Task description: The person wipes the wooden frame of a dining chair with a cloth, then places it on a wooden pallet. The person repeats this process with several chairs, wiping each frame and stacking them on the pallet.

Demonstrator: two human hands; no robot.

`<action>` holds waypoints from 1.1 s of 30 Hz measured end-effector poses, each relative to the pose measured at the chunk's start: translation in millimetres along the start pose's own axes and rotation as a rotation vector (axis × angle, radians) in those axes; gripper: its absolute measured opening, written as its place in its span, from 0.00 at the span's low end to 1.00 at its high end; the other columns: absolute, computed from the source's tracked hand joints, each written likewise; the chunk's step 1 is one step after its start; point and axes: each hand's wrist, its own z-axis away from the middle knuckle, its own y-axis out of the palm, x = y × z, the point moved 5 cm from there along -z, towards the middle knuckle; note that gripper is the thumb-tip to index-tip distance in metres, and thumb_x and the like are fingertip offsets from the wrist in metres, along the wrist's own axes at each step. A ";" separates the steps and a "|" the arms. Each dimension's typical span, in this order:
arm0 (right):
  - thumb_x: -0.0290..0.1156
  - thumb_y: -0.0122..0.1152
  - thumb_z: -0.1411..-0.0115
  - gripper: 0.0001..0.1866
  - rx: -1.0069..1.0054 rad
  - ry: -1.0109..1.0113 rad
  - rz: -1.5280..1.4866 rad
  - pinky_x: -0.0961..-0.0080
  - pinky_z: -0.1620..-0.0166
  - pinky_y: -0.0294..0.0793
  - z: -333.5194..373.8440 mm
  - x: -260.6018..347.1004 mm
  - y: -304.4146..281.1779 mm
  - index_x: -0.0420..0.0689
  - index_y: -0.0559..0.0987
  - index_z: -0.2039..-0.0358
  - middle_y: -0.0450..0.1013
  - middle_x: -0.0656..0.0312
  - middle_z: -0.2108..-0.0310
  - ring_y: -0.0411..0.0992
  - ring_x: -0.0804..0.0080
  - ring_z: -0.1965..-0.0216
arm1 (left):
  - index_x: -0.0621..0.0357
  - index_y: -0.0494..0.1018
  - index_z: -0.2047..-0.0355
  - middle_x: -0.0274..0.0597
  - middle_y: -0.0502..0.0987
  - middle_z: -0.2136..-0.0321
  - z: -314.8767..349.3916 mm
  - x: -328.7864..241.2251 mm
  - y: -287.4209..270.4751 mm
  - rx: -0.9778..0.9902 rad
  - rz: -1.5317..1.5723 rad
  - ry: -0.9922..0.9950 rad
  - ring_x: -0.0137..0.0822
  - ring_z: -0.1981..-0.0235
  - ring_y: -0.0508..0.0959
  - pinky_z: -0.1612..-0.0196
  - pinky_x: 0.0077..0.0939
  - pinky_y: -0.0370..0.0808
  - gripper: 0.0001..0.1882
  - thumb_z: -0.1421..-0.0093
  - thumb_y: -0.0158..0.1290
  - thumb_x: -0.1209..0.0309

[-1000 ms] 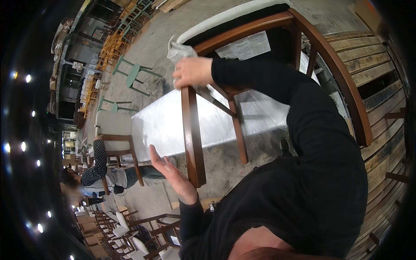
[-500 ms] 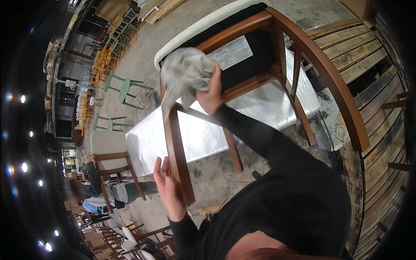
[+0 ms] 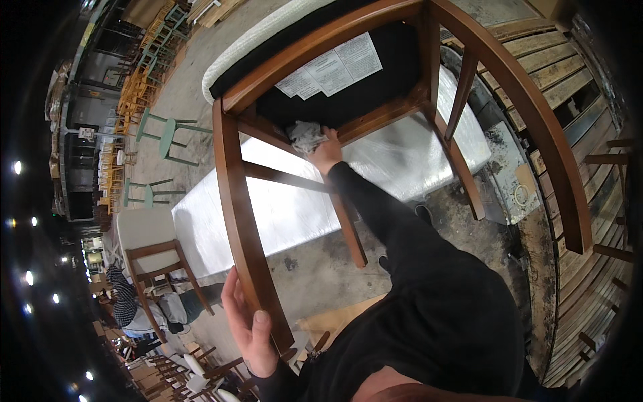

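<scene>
A brown wooden chair (image 3: 244,221) with a pale upholstered seat lies tipped over, its black underside facing me. White paper labels (image 3: 331,70) are stuck on that underside. My right hand (image 3: 326,153) is closed on a crumpled grey cloth (image 3: 306,136), pressed into the inner corner of the seat frame. Low on the near left chair leg, my left hand (image 3: 251,335) has its thumb on the front and its fingers at the far side, partly hidden by the wood. Beneath the chair is a long surface wrapped in shiny clear film (image 3: 281,214).
At left, a person (image 3: 151,311) is beside another pale-backed chair (image 3: 151,231). Green stools (image 3: 167,137) stand on the concrete floor, with stacked wooden chairs (image 3: 137,87) behind. Slatted wooden pallets (image 3: 556,74) lie along the right. More chairs (image 3: 194,372) are at the lower left.
My right hand has brought the cloth down from the outer seat edge into the frame's inner corner. My left hand has moved lower and closed about the leg. The chair appears larger and shifted left.
</scene>
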 end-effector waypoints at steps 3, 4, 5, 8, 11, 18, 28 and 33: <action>0.27 0.68 0.60 0.32 -0.244 -0.046 -0.107 0.51 0.42 0.63 -15.1 -59.7 -79.3 0.38 0.75 0.50 0.68 0.44 0.53 0.62 0.43 0.44 | 0.65 0.49 0.30 0.54 0.63 0.37 1.5 0.5 -2.3 0.010 -0.002 -0.023 0.44 0.36 0.64 0.33 0.36 0.56 0.49 0.42 0.60 0.54; 0.24 0.68 0.60 0.36 -0.505 -0.091 -0.114 0.49 0.41 0.61 -17.9 -80.1 -109.2 0.40 0.72 0.46 0.66 0.44 0.50 0.62 0.42 0.44 | 0.65 0.49 0.30 0.54 0.62 0.37 1.5 1.2 -2.9 0.010 0.007 -0.021 0.44 0.36 0.64 0.33 0.36 0.56 0.49 0.42 0.60 0.54; 0.20 0.67 0.59 0.37 -0.667 0.037 -0.030 0.49 0.38 0.59 -18.7 -108.1 -128.8 0.42 0.71 0.43 0.63 0.43 0.44 0.60 0.41 0.42 | 0.64 0.48 0.30 0.54 0.62 0.37 1.9 2.1 -3.1 0.012 0.002 -0.024 0.44 0.36 0.64 0.33 0.36 0.56 0.49 0.42 0.61 0.54; 0.19 0.70 0.60 0.43 -0.661 0.049 0.249 0.45 0.32 0.51 -22.0 -142.3 -116.5 0.37 0.64 0.40 0.56 0.43 0.37 0.51 0.38 0.33 | 0.64 0.47 0.29 0.54 0.61 0.36 1.2 4.3 -2.2 0.004 0.021 -0.028 0.45 0.35 0.64 0.34 0.37 0.57 0.51 0.43 0.61 0.54; 0.23 0.71 0.59 0.41 -0.459 0.168 0.135 0.41 0.31 0.48 -5.8 -144.8 -61.6 0.36 0.65 0.43 0.54 0.43 0.35 0.49 0.37 0.31 | 0.69 0.50 0.31 0.56 0.61 0.36 -0.6 7.2 -3.3 -0.056 -0.032 -0.042 0.44 0.35 0.63 0.33 0.38 0.56 0.55 0.46 0.62 0.45; 0.30 0.60 0.49 0.17 -0.071 -0.466 -0.013 0.51 0.32 0.53 28.9 -36.9 18.0 0.49 0.81 0.56 0.72 0.63 0.45 0.59 0.56 0.36 | 0.63 0.51 0.30 0.55 0.61 0.36 -1.3 7.1 -4.2 -0.073 -0.053 -0.021 0.46 0.37 0.66 0.39 0.46 0.67 0.52 0.46 0.62 0.47; 0.37 0.58 0.41 0.08 0.051 -0.461 0.583 0.59 0.49 0.69 -17.5 -201.2 -136.0 0.54 0.82 0.63 0.74 0.65 0.54 0.69 0.62 0.50 | 0.57 0.48 0.29 0.55 0.61 0.36 -4.2 6.7 -1.3 -0.028 -0.080 -0.114 0.53 0.36 0.67 0.43 0.47 0.74 0.50 0.43 0.62 0.50; 0.29 0.59 0.44 0.18 -0.447 -0.141 0.361 0.55 0.42 0.65 -15.9 -191.7 -162.8 0.42 0.76 0.52 0.69 0.48 0.47 0.65 0.49 0.43 | 0.59 0.48 0.30 0.55 0.61 0.36 -5.0 9.2 0.6 -0.036 -0.075 -0.120 0.52 0.37 0.68 0.44 0.44 0.75 0.50 0.43 0.62 0.50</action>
